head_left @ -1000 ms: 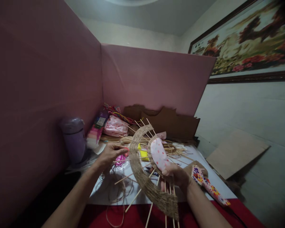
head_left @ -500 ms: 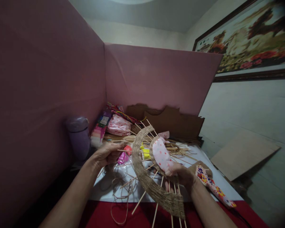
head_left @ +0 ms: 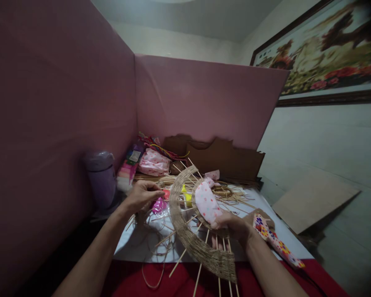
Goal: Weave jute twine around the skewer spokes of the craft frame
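A round woven piece [head_left: 188,231], twine wound over radiating wooden sticks with a pink dotted fabric centre [head_left: 206,202], is held upright on its edge above the table. My right hand [head_left: 231,231] grips it from below, at the inner ring, fingers closed round the sticks. My left hand [head_left: 142,196] is at the piece's left side, fingers pinched on a thin strand or stick tip near the outer band. Loose twine [head_left: 154,243] trails beneath it onto the white table sheet [head_left: 132,243].
Pink partition boards stand at the left and back. A purple jar [head_left: 101,177], coloured packets [head_left: 128,171], a pink fabric bundle [head_left: 154,163], loose sticks [head_left: 228,194] and brown cardboard [head_left: 222,159] crowd the table's back. A flowered strip [head_left: 276,243] lies right. Red cloth [head_left: 179,282] covers the front edge.
My left hand has moved slightly up and right along the outer band, still pinching. The woven piece has shifted a little in my right hand; the camera has moved slightly.
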Available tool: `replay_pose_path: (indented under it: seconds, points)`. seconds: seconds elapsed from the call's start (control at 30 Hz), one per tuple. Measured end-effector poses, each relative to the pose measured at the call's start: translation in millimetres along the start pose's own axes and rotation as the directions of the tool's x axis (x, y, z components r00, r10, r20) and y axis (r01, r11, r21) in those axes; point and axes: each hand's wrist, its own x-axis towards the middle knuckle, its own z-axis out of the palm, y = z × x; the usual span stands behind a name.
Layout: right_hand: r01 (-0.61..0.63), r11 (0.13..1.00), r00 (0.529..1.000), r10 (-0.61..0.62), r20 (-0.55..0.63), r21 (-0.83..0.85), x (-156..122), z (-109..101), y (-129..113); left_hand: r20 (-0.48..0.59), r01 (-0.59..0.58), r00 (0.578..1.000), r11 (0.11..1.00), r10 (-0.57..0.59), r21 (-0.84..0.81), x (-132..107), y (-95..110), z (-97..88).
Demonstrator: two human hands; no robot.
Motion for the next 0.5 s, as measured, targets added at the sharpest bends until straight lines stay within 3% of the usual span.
replay_pose_path:
  seconds: [0.17, 0.3, 0.5]
  points:
    - [-0.072, 0.997, 0.992, 0.076, 0.101, -0.042, 2, -2, 2, -0.031, -0.118, 0.992, 0.981, 0.124, 0.157, -2, -2, 7.3]
    - [-0.055, 0.998, 0.994, 0.058, 0.088, -0.035, 3, 0, 2, -0.039, -0.187, 0.978, 0.943, 0.206, 0.276, -3, 3, 11.1]
    - [-0.073, 0.997, 0.993, 0.074, 0.091, -0.023, 1, 1, 0, -0.065, -0.161, 0.981, 0.959, 0.181, 0.235, -1, -5, 8.5]
